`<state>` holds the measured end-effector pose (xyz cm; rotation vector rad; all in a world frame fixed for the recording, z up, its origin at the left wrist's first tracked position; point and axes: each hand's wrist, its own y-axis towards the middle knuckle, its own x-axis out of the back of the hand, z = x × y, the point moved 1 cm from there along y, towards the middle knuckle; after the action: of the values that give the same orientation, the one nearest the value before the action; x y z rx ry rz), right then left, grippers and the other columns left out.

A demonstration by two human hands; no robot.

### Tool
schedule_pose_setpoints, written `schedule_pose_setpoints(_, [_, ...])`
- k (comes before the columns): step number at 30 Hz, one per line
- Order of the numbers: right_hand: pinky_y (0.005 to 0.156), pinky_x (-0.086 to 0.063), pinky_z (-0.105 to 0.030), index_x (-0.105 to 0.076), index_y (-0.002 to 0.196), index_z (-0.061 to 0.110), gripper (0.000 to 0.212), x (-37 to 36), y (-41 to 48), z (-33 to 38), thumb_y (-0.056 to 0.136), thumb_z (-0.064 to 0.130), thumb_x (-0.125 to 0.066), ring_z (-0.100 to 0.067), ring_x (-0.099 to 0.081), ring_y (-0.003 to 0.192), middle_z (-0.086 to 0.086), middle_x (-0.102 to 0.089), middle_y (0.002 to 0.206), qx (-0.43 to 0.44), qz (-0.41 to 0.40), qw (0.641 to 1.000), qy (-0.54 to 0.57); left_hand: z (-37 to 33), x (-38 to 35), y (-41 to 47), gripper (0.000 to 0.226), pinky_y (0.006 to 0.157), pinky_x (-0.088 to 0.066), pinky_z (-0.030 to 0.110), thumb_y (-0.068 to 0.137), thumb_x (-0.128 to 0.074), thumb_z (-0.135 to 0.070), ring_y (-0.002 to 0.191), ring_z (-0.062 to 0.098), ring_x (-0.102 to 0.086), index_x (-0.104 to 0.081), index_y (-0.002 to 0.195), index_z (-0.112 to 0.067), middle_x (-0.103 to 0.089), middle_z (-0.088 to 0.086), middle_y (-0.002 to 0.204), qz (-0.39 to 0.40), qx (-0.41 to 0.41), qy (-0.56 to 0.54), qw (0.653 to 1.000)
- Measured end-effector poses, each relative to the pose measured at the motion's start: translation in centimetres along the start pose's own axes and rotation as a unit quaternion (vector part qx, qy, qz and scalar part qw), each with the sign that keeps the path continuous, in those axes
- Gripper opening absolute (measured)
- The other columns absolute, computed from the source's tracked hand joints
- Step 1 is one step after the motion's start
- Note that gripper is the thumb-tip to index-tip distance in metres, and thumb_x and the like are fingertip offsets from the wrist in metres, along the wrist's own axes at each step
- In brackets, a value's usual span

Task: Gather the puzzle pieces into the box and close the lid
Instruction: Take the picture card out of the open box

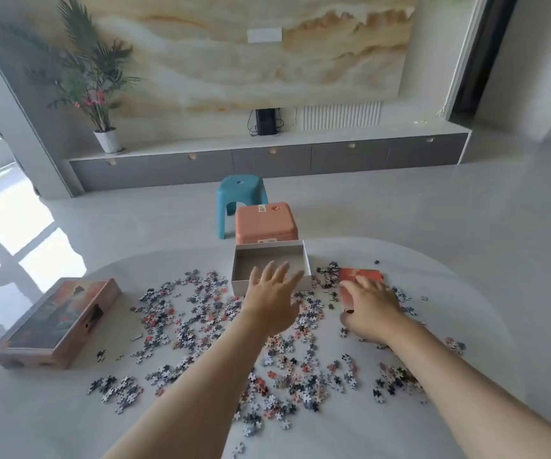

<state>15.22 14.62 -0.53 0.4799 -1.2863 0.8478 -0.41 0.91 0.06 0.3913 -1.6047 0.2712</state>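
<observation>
Several small puzzle pieces (201, 313) lie scattered across the white table (68, 419). An open grey box (269, 260) stands at the table's far edge, with no pieces showing in the part I can see. Its picture lid (59, 319) lies face up at the left. My left hand (272, 299) hovers with fingers spread just in front of the box's near wall. My right hand (370, 306) rests palm down on an orange-red card (360, 276) and pieces to the right of the box.
A pink stool (264, 223) and a teal stool (239, 197) stand on the floor just beyond the table. A low grey cabinet and a potted plant (102, 94) line the far wall.
</observation>
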Motion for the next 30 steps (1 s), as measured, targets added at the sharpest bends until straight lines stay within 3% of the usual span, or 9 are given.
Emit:
schedule_pose_setpoints(3, [0.118,-0.006,-0.057,-0.003,0.155,0.035,0.088,-0.7,0.7,-1.9,0.085,0.044,-0.055,-0.031,0.006,0.150,-0.002,0.005,0.164,-0.046,0.052,0.996,0.049,0.1,-0.7,2.0,0.063,0.118,-0.008,0.052,0.094,-0.040,-0.049,0.146,0.025,-0.015,-0.012,0.150,-0.038,-0.020,0.002,0.158,0.009,0.028,0.000,1.000])
schedule_pose_setpoints(9, [0.114,-0.030,-0.047,-0.021,0.154,0.028,0.070,-1.6,2.0,-3.1,0.094,0.046,-0.054,-0.026,-0.034,0.140,0.001,-0.038,0.152,0.042,-0.045,0.995,-0.082,0.9,-1.6,2.5,0.047,0.103,-0.035,0.039,0.093,-0.042,-0.041,0.121,0.018,-0.047,-0.037,0.140,-0.041,-0.052,-0.005,0.130,-0.058,0.007,-0.011,0.998])
schedule_pose_setpoints(13, [0.078,-0.055,-0.036,-0.043,0.136,0.022,0.042,-1.2,1.6,-2.5,0.099,0.039,-0.035,-0.019,-0.063,0.099,0.003,-0.064,0.116,0.124,-0.127,0.973,-0.149,1.1,-1.7,1.7,0.043,0.103,-0.036,0.037,0.094,-0.042,-0.038,0.118,0.015,-0.048,-0.044,0.137,-0.040,-0.055,-0.007,0.127,-0.066,-0.004,-0.041,0.997])
schedule_pose_setpoints(16, [0.049,-0.049,-0.028,-0.052,0.128,0.012,0.034,0.0,1.0,-2.0,0.096,0.013,-0.043,-0.018,-0.063,0.070,-0.001,-0.070,0.096,0.113,-0.219,0.958,-0.148,1.1,-1.7,1.1,0.049,0.107,-0.033,0.038,0.094,-0.043,-0.039,0.125,0.015,-0.044,-0.036,0.143,-0.036,-0.049,-0.008,0.136,-0.061,-0.011,-0.050,0.997])
schedule_pose_setpoints(19, [0.041,-0.041,-0.026,-0.061,0.116,0.007,0.028,2.5,0.5,-0.6,0.091,0.007,-0.047,-0.021,-0.059,0.066,-0.006,-0.067,0.091,0.120,-0.327,0.935,-0.063,1.2,-0.6,1.0,0.060,0.113,-0.029,0.038,0.093,-0.049,-0.036,0.133,0.016,-0.038,-0.023,0.148,-0.033,-0.040,-0.007,0.147,-0.096,-0.017,-0.107,0.989])
schedule_pose_setpoints(22, [0.055,-0.046,-0.028,-0.062,0.115,0.010,0.028,4.6,1.0,2.3,0.094,0.006,-0.044,-0.019,-0.052,0.082,-0.005,-0.055,0.098,0.163,-0.381,0.908,0.068,1.5,1.8,1.5,0.075,0.110,-0.033,0.035,0.090,-0.058,-0.029,0.132,0.013,-0.036,-0.013,0.150,-0.035,-0.030,-0.008,0.151,-0.141,-0.009,-0.236,0.961])
schedule_pose_setpoints(24, [0.065,-0.041,-0.019,-0.059,0.111,0.013,0.024,5.5,2.3,4.6,0.098,0.007,-0.040,-0.014,-0.050,0.082,-0.001,-0.052,0.096,0.149,-0.357,0.903,0.185,1.9,3.1,2.0,0.077,0.102,-0.038,0.030,0.090,-0.061,-0.024,0.120,0.008,-0.043,-0.013,0.149,-0.037,-0.033,-0.010,0.146,-0.145,0.007,-0.323,0.935])
schedule_pose_setpoints(27, [0.062,-0.037,-0.007,-0.058,0.107,0.020,0.021,5.7,4.8,7.2,0.099,0.008,-0.043,-0.004,-0.051,0.076,0.010,-0.054,0.086,0.107,-0.284,0.895,0.326,4.0,3.8,2.7,0.057,0.086,-0.056,0.033,0.091,-0.058,-0.012,0.096,0.009,-0.062,-0.034,0.138,-0.034,-0.057,-0.004,0.124,-0.133,0.099,-0.441,0.882])
schedule_pose_setpoints(30, [0.063,-0.039,-0.014,-0.058,0.122,0.026,0.030,4.7,7.3,8.4,0.095,0.013,-0.058,-0.004,-0.056,0.078,0.011,-0.060,0.084,0.076,-0.247,0.900,0.351,7.2,3.3,3.0,0.043,0.071,-0.059,0.038,0.091,-0.052,-0.009,0.082,0.013,-0.064,-0.047,0.124,-0.037,-0.063,-0.001,0.106,-0.159,0.177,-0.406,0.883])
